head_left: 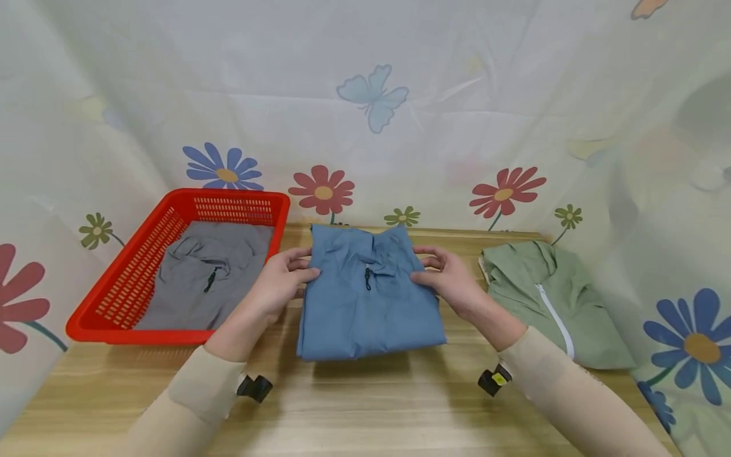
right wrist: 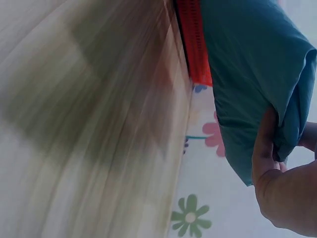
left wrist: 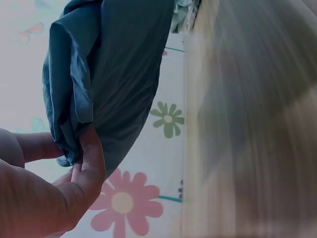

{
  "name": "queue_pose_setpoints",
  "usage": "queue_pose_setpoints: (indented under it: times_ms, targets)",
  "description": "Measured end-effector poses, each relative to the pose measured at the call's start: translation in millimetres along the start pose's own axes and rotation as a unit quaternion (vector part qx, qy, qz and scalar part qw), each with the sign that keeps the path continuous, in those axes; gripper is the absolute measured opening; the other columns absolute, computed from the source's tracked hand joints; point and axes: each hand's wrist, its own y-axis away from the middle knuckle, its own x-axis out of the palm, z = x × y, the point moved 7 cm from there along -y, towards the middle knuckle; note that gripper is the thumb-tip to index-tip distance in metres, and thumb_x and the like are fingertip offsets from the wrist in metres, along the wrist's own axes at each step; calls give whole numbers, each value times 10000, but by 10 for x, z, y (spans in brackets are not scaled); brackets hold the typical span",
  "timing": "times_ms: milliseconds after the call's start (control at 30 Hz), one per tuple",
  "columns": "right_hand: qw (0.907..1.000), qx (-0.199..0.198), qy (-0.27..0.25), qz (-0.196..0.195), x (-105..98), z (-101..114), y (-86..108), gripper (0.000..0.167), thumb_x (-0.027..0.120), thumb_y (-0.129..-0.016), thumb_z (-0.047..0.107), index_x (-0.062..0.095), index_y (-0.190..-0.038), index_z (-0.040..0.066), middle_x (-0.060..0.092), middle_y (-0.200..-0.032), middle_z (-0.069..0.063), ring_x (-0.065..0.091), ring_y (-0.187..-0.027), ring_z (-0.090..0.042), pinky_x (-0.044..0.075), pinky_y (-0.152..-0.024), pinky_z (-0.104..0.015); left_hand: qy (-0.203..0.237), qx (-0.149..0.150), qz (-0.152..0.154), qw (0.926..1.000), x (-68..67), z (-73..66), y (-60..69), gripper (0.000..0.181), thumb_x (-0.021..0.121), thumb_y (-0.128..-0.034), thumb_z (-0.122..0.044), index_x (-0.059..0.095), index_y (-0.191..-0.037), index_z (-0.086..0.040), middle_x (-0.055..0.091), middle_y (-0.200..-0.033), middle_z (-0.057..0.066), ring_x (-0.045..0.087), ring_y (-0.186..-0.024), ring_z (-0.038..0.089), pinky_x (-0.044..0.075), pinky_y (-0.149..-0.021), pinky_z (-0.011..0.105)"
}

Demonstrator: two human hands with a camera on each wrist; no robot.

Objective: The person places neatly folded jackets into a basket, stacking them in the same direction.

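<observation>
A folded blue garment (head_left: 365,317) with a dark zip pull is held up above the wooden table between two hands. The left hand (head_left: 280,279) pinches its left edge, thumb on the front and fingers behind. On the opposite edge the right hand (head_left: 451,279) grips it the same way. In the left wrist view, the left hand (left wrist: 64,188) has its fingers round the layered edge of the cloth (left wrist: 119,74). The right wrist view has the right hand (right wrist: 287,193) pinching the folded cloth (right wrist: 247,64), its lower edge off the table.
At the left, a red basket (head_left: 91,335) has a grey garment (head_left: 194,298) with a dark zip pull inside. A folded green garment (head_left: 594,324) with a white zip lies on the table (head_left: 365,419) at the right. Behind hangs a flower-printed curtain (head_left: 257,114).
</observation>
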Motion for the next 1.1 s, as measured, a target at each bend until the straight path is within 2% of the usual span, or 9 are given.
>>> queue_pose_setpoints:
  times_ms: [133,267,533,667,833,1100]
  targets:
    - [10000,-6,-86,5,83,117,-28,566,673,-961,-10,468,-1486,45,589,-1160,-174,638,-967,-245,576,-773,-331,-276,-41,7,9996,-131,-99,34,599,602,-1036,-99,351,-1569,11,492,-1322,201,515,-1062,258,551,-757,287]
    - [10000,-52,-75,21,173,215,-71,561,677,-959,-13,478,-1479,58,583,-1158,-175,631,-969,-255,575,-773,-330,-430,-218,15,9988,-268,-164,56,625,606,-1039,-130,327,-1585,-8,448,-1401,200,477,-1110,266,522,-790,292]
    - [9997,-167,-130,118,388,361,-175,548,669,-955,-38,480,-1463,45,579,-1145,-177,624,-924,-245,572,-753,-334,-583,-232,71,9980,-496,-212,48,665,571,-1058,-145,239,-1622,-26,401,-1444,213,472,-1101,250,507,-810,309]
    - [9996,-212,-104,130,496,401,-231,541,671,-955,-44,483,-1454,49,596,-1144,-179,647,-903,-242,580,-751,-343,-656,-228,24,9976,-589,-206,13,655,560,-1056,-132,244,-1617,-13,425,-1463,227,505,-1114,263,513,-882,376]
    - [9994,-312,-81,86,601,479,-287,533,679,-950,-41,499,-1441,58,611,-1159,-178,661,-923,-251,586,-785,-361,-698,-247,-173,9971,-721,-219,-35,637,550,-1051,-131,269,-1612,-21,447,-1501,237,516,-1184,325,477,-1007,499]
    - [9988,-467,-82,145,832,598,-418,513,677,-951,-37,506,-1423,69,617,-1155,-177,663,-977,-287,576,-850,-403,-1053,-233,-339,9936,-1018,-217,-33,669,540,-1061,-166,214,-1623,-9,393,-1531,276,477,-1260,387,457,-1048,562]
